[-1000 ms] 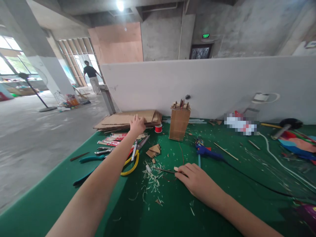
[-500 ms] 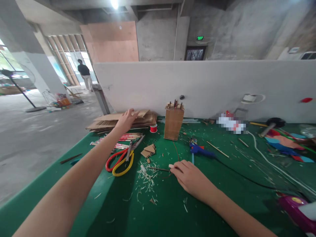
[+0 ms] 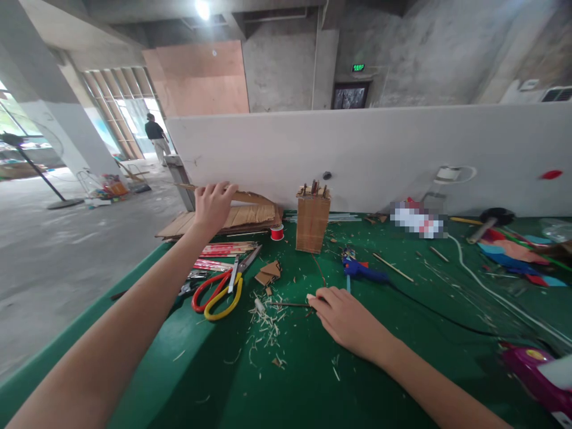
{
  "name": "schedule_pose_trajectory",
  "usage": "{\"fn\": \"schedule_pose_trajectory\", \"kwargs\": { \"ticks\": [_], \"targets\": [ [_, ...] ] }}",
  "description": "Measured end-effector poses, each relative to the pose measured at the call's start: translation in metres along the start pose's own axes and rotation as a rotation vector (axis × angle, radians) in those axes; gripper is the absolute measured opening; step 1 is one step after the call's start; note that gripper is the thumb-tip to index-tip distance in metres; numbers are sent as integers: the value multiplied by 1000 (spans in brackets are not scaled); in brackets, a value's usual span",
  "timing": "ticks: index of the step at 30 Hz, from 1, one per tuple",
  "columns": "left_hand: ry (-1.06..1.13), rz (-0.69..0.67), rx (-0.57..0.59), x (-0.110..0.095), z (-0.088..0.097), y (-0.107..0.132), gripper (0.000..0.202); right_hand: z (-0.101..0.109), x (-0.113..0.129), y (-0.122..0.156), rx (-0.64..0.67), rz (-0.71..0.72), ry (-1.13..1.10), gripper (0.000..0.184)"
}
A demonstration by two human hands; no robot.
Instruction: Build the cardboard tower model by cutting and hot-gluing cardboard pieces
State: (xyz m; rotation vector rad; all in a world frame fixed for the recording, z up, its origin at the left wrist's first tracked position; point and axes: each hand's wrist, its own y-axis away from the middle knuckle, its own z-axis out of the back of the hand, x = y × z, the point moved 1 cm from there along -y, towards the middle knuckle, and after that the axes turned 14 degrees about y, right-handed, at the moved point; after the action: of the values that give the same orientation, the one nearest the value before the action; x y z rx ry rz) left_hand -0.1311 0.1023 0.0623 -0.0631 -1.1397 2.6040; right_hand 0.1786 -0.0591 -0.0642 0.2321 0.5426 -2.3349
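My left hand point(image 3: 213, 204) reaches far out and grips the top sheet of a stack of cardboard point(image 3: 243, 214) at the back left of the green table, lifting one edge off the pile. My right hand point(image 3: 346, 319) rests on the table near the middle, fingers curled and pinching a small pale piece with a thin dark stick point(image 3: 288, 304) lying at its fingertips. Pale shavings point(image 3: 268, 328) are scattered just left of that hand.
Red and yellow scissors point(image 3: 218, 292), pliers and wrapped chopsticks point(image 3: 226, 248) lie left of centre. A cardboard box holder point(image 3: 313, 220), red thread spool point(image 3: 277, 233), blue glue gun point(image 3: 360, 269) with cable, and coloured paper point(image 3: 513, 250) sit further back. A white partition point(image 3: 379, 155) bounds the table. A person stands far left.
My left hand moved from resting on the cardboard stack to gripping the top sheet and raising it. My right hand stayed in place by the stick.
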Motion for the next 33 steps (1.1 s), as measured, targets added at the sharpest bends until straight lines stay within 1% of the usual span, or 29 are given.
{"fn": "schedule_pose_trajectory", "kwargs": {
  "ticks": [4, 8, 10, 12, 14, 15, 17, 19, 21, 22, 23, 24, 25, 27, 29, 31, 32, 33],
  "targets": [
    [13, 17, -22, 5, 4, 1, 44, 0, -1, 0, 4, -8, -4, 31],
    [9, -40, -37, 11, 7, 0, 44, -1, -1, 0, 7, -15, -12, 32],
    [11, -51, -59, 11, 11, 2, 43, -1, -1, 1, 8, -11, -7, 33],
    [-3, -56, -96, 4, 18, 8, 42, 0, -2, 1, -2, -16, -18, 32],
    [-28, -86, -116, -9, 27, 20, 40, 1, -3, 2, -29, -34, -94, 31],
    [-37, -109, -111, -18, 33, 28, 39, 2, -4, 2, -46, -69, -168, 30],
    [-56, -157, -91, -40, 47, 49, 38, 5, -9, 0, -59, -204, -422, 35],
    [-71, -203, -69, -65, 63, 75, 41, 9, -12, -6, -15, -377, -833, 48],
    [-84, -274, -50, -91, 80, 104, 43, 15, -13, -14, 52, -495, -1336, 60],
    [-76, -314, -68, -104, 88, 119, 43, 20, -13, -18, 74, -518, -1566, 63],
    [-47, -371, -73, -117, 96, 134, 42, 25, -11, -21, 86, -518, -1744, 64],
    [5, -428, -48, -130, 102, 148, 41, 30, -9, -23, 94, -512, -1861, 62],
    [75, -470, -45, -142, 107, 160, 37, 34, -7, -24, 99, -529, -1921, 58],
    [208, -571, -27, -163, 114, 181, 32, 38, -3, -20, 106, -615, -1935, 50],
    [276, -659, 29, -178, 116, 191, 29, 36, 0, -11, 122, -726, -1899, 50],
    [351, -735, 139, -182, 114, 190, 31, 30, 1, -3, 159, -740, -1882, 51],
    [389, -744, 201, -179, 112, 184, 36, 26, 1, 1, 175, -723, -1880, 51],
    [420, -720, 247, -174, 109, 175, 43, 22, 0, 4, 182, -702, -1880, 51]
  ]
}}
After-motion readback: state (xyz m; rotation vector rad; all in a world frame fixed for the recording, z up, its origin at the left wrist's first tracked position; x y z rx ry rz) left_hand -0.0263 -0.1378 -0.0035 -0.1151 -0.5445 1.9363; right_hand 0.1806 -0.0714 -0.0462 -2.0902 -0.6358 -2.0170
